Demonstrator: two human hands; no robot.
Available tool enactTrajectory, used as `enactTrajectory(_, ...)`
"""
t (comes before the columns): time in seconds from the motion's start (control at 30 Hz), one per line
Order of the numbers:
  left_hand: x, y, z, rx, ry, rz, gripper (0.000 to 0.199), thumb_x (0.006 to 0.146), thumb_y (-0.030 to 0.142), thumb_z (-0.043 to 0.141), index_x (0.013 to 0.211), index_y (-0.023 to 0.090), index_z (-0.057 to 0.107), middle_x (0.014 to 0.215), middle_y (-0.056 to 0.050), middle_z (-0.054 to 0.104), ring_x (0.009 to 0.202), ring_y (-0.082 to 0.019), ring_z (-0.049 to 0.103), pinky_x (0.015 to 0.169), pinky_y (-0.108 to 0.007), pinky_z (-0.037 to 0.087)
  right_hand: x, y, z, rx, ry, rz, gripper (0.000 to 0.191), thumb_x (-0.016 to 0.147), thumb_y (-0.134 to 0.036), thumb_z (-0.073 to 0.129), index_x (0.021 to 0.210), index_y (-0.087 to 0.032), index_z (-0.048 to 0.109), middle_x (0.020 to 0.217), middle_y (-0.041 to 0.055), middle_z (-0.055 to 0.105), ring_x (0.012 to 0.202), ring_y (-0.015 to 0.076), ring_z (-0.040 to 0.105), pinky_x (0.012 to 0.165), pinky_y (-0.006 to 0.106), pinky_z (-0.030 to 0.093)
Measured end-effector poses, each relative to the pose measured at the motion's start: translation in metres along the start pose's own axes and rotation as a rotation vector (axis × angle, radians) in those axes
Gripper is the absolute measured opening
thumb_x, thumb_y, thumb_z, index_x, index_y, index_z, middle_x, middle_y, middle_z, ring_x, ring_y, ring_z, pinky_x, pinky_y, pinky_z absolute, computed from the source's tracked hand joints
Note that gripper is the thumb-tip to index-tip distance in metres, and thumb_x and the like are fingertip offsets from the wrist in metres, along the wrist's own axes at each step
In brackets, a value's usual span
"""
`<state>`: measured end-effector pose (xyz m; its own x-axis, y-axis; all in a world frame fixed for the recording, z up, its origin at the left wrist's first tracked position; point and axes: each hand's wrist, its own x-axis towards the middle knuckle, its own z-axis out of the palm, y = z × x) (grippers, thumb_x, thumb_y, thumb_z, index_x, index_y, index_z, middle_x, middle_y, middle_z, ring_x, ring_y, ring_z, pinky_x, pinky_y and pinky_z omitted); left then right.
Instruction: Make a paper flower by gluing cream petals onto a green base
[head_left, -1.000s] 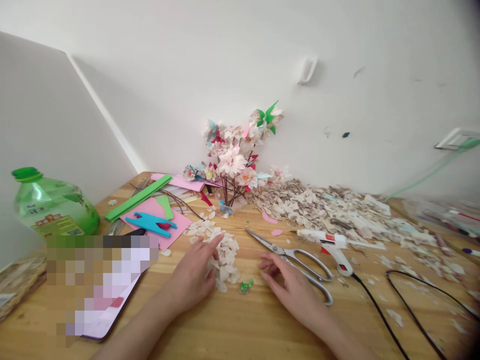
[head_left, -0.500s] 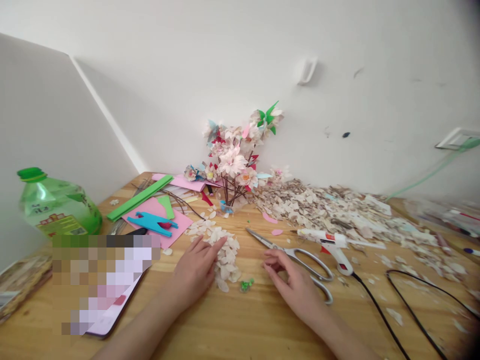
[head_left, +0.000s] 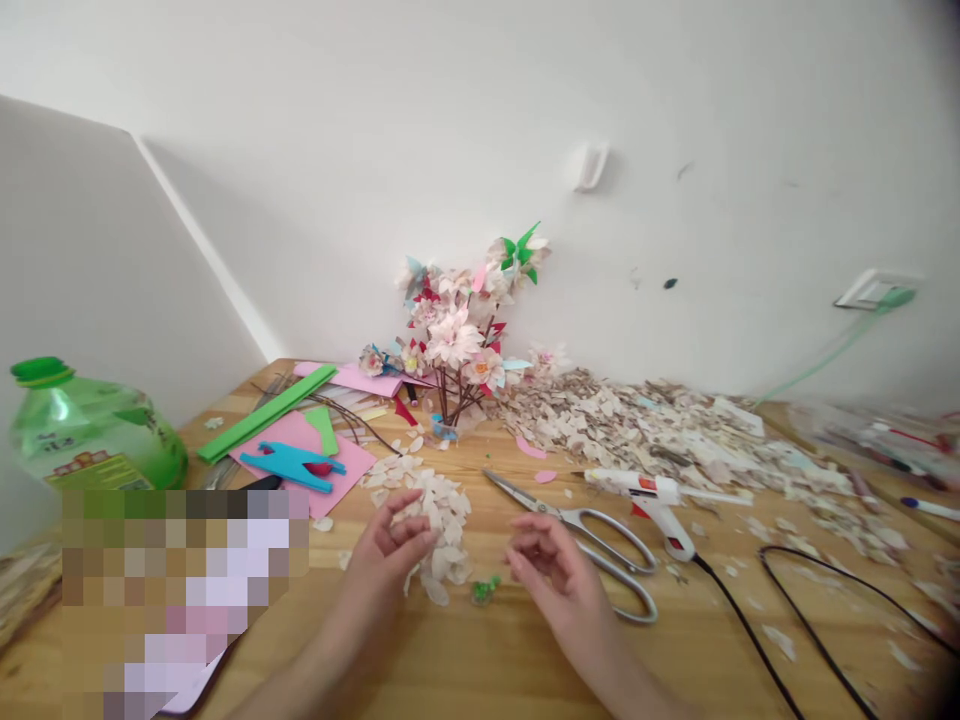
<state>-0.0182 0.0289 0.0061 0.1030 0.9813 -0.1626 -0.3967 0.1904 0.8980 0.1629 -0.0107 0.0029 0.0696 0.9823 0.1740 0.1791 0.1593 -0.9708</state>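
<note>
My left hand (head_left: 394,550) hovers over the left edge of a pile of pale, dried-looking petals (head_left: 448,520). Its fingers are bent but apart, with nothing visible between them. To the right, my right hand (head_left: 559,575) is held with loosely curled fingers and the thumb a little away from them; I see nothing in it. Between the hands lies a small cluster of green beads or bits (head_left: 486,588). Silver-handled scissors (head_left: 581,520) rest just beyond my right hand, which covers part of the lower handle.
A white glue gun (head_left: 645,488) with a black cord lies at right, before a heap of dry scraps (head_left: 637,420). Handmade flowers (head_left: 457,340) stand at the back. Pink paper (head_left: 352,465), a blue plastic tool (head_left: 289,465) and a green bottle (head_left: 97,430) are at left.
My left hand has lifted off the petals, its outstretched fingers now bent. The right hand has curled its fingers a little more. The view has shifted slightly.
</note>
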Motion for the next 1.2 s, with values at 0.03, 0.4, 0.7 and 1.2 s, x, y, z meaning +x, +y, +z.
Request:
enactTrajectory(0.03,-0.003,-0.003,0.003,-0.067,-0.013,-0.048,0.052,0.056,0.023,0.074,0.102,0.02,0.05,0.065,0.005,0.059,0.061,-0.01,0.059,0.06,-0.022,0.043,-0.003,-0.004,0.004,0.057,-0.015,0.011,0.024,0.076,-0.036,0.056,0.094,-0.022,0.047,0.076,0.0017,0.057,0.074,0.0182,0.059,0.069,0.031,0.05)
enactTrajectory(0.4,-0.02,-0.012,0.013,-0.049,-0.156,-0.17,0.073,0.06,0.024,0.074,0.125,0.02,0.041,0.07,0.001,0.069,0.064,-0.012,0.06,0.071,-0.025,0.041,-0.004,0.003,0.024,0.364,-0.075,0.249,0.045,0.06,-0.041,0.071,0.091,-0.024,0.043,0.07,-0.0006,0.065,0.069,0.0203,0.064,0.069,0.036,0.05)
enactTrajectory(0.7,-0.017,-0.013,0.008,0.168,-0.162,0.023,0.07,0.062,0.035,0.069,0.123,0.021,0.039,0.094,-0.009,0.067,0.08,-0.019,0.061,0.075,-0.033,0.044,0.003,-0.005,0.01,0.121,0.03,0.139,0.031,0.067,-0.031,0.064,0.089,-0.023,0.043,0.063,-0.0039,0.061,0.064,0.0176,0.061,0.065,0.031,0.048)
enactTrajectory(1.2,0.002,-0.002,-0.032,1.267,-0.39,0.617,0.061,0.063,0.013,0.06,0.12,0.026,0.046,0.123,-0.006,0.054,0.12,-0.027,0.039,0.1,-0.05,0.031,0.061,-0.005,0.009,-0.547,-0.374,-0.182,0.038,0.07,-0.008,0.055,0.104,-0.023,0.049,0.097,0.0033,0.063,0.085,0.0173,0.06,0.077,0.031,0.047)
